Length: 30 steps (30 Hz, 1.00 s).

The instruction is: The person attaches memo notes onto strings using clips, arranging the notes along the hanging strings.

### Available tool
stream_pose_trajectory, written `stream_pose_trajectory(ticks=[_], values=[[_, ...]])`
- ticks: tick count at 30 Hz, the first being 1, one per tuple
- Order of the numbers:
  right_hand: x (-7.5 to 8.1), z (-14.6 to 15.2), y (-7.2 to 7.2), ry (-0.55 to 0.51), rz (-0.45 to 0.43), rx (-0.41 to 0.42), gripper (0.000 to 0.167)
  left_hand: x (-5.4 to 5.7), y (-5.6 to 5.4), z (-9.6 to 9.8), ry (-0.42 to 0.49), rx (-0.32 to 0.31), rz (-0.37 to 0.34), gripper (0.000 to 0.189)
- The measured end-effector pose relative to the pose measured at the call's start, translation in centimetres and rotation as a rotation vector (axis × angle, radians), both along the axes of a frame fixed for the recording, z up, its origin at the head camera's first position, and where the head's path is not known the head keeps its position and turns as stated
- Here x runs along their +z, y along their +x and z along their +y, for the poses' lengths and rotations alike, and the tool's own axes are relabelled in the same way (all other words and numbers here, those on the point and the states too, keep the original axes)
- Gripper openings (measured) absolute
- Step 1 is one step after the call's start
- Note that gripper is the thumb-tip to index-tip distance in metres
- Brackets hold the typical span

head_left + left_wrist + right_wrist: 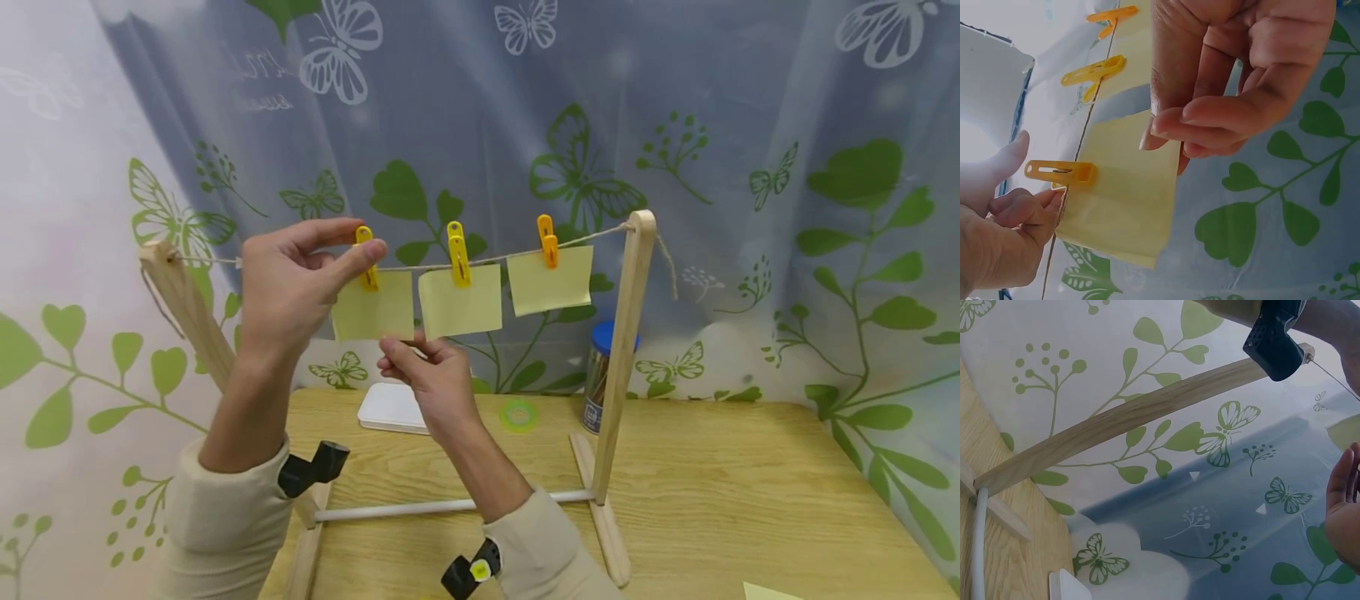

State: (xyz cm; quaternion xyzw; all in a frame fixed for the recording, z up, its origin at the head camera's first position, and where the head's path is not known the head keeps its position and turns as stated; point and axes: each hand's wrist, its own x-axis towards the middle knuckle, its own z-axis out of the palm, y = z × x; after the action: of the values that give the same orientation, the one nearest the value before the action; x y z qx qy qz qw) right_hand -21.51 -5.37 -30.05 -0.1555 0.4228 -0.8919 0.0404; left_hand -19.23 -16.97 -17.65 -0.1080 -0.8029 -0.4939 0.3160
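Note:
Three yellow clothespins hold pale yellow notes on a string. My left hand [288,292] is at the leftmost clothespin [1060,173], thumb and index finger spread on either side of it. In the left wrist view the thumb stands apart from the clothespin, and other fingertips lie behind the string. That clothespin is clipped over the string [1088,119] and the top edge of the leftmost note [375,308]. Below, my right hand [438,379] pinches this note's lower edge between thumb and fingers. The middle clothespin [458,254] and the right clothespin [548,242] hang untouched.
A wooden post [626,350] and another post [191,312] carry the string, joined by a white bar [405,510]. On the table [720,492] stand a blue-lidded jar [596,379], a white flat box [390,408] and a green tape roll [518,415]. A patterned curtain hangs behind.

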Motion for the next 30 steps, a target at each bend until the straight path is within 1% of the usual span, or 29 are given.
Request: stream_pose_trajectory(ticks=[4, 11, 13, 15, 17, 18, 19, 21, 22, 24, 25, 26, 27, 28, 30], values=[[-0.1, 0.2, -0.2, 0.006, 0.006, -0.002, 0.019, 0.0, -0.1, 0.1, -0.005, 0.005, 0.002, 0.037], [-0.7, 1.0, -0.3, 0.051, -0.002, -0.018, 0.005, 0.0, -0.2, 0.0, 0.014, -0.011, -0.005, 0.038], [-1.1, 1.4, -0.4, 0.082, 0.016, -0.022, 0.007, -0.1, -0.1, -0.1, 0.024, -0.011, -0.007, 0.039], [-1.6, 2.0, -0.5, 0.110, 0.035, -0.023, 0.015, -0.2, 0.0, -0.1, 0.046, -0.016, 0.001, 0.039], [-2.2, 2.8, -0.4, 0.153, 0.055, -0.028, 0.024, -0.4, 0.1, 0.0, 0.087, -0.025, 0.012, 0.038], [-2.5, 3.3, -0.3, 0.180, 0.066, -0.028, 0.025, -0.5, 0.2, 0.0, 0.112, -0.029, 0.033, 0.037], [-2.8, 3.9, -0.2, 0.211, 0.077, -0.030, 0.030, -0.7, 0.3, 0.1, 0.161, -0.041, 0.058, 0.036], [-3.6, 5.1, 0.1, 0.300, 0.104, -0.029, 0.029, -1.1, 0.6, 0.2, 0.236, -0.016, 0.134, 0.034], [-4.0, 5.9, 0.4, 0.356, 0.126, -0.024, 0.029, -1.4, 0.7, 0.2, 0.286, -0.020, 0.193, 0.032], [-4.9, 7.6, 0.8, 0.462, 0.170, -0.011, 0.028, -2.2, 1.1, 0.3, 0.374, -0.049, 0.313, 0.027], [-5.4, 8.5, 1.1, 0.511, 0.196, -0.003, 0.028, -2.6, 1.4, 0.3, 0.415, -0.076, 0.360, 0.025], [-5.8, 9.5, 1.4, 0.559, 0.222, 0.005, 0.028, -3.1, 1.7, 0.3, 0.432, -0.099, 0.398, 0.022], [-6.3, 10.5, 1.7, 0.599, 0.242, 0.014, 0.028, -3.7, 2.1, 0.3, 0.458, -0.149, 0.423, 0.020], [-6.8, 11.6, 2.0, 0.628, 0.260, 0.025, 0.028, -4.4, 2.4, 0.3, 0.463, -0.193, 0.439, 0.018], [-7.8, 13.7, 2.6, 0.661, 0.281, 0.038, 0.027, -5.8, 3.0, 0.3, 0.443, -0.256, 0.429, 0.017]])
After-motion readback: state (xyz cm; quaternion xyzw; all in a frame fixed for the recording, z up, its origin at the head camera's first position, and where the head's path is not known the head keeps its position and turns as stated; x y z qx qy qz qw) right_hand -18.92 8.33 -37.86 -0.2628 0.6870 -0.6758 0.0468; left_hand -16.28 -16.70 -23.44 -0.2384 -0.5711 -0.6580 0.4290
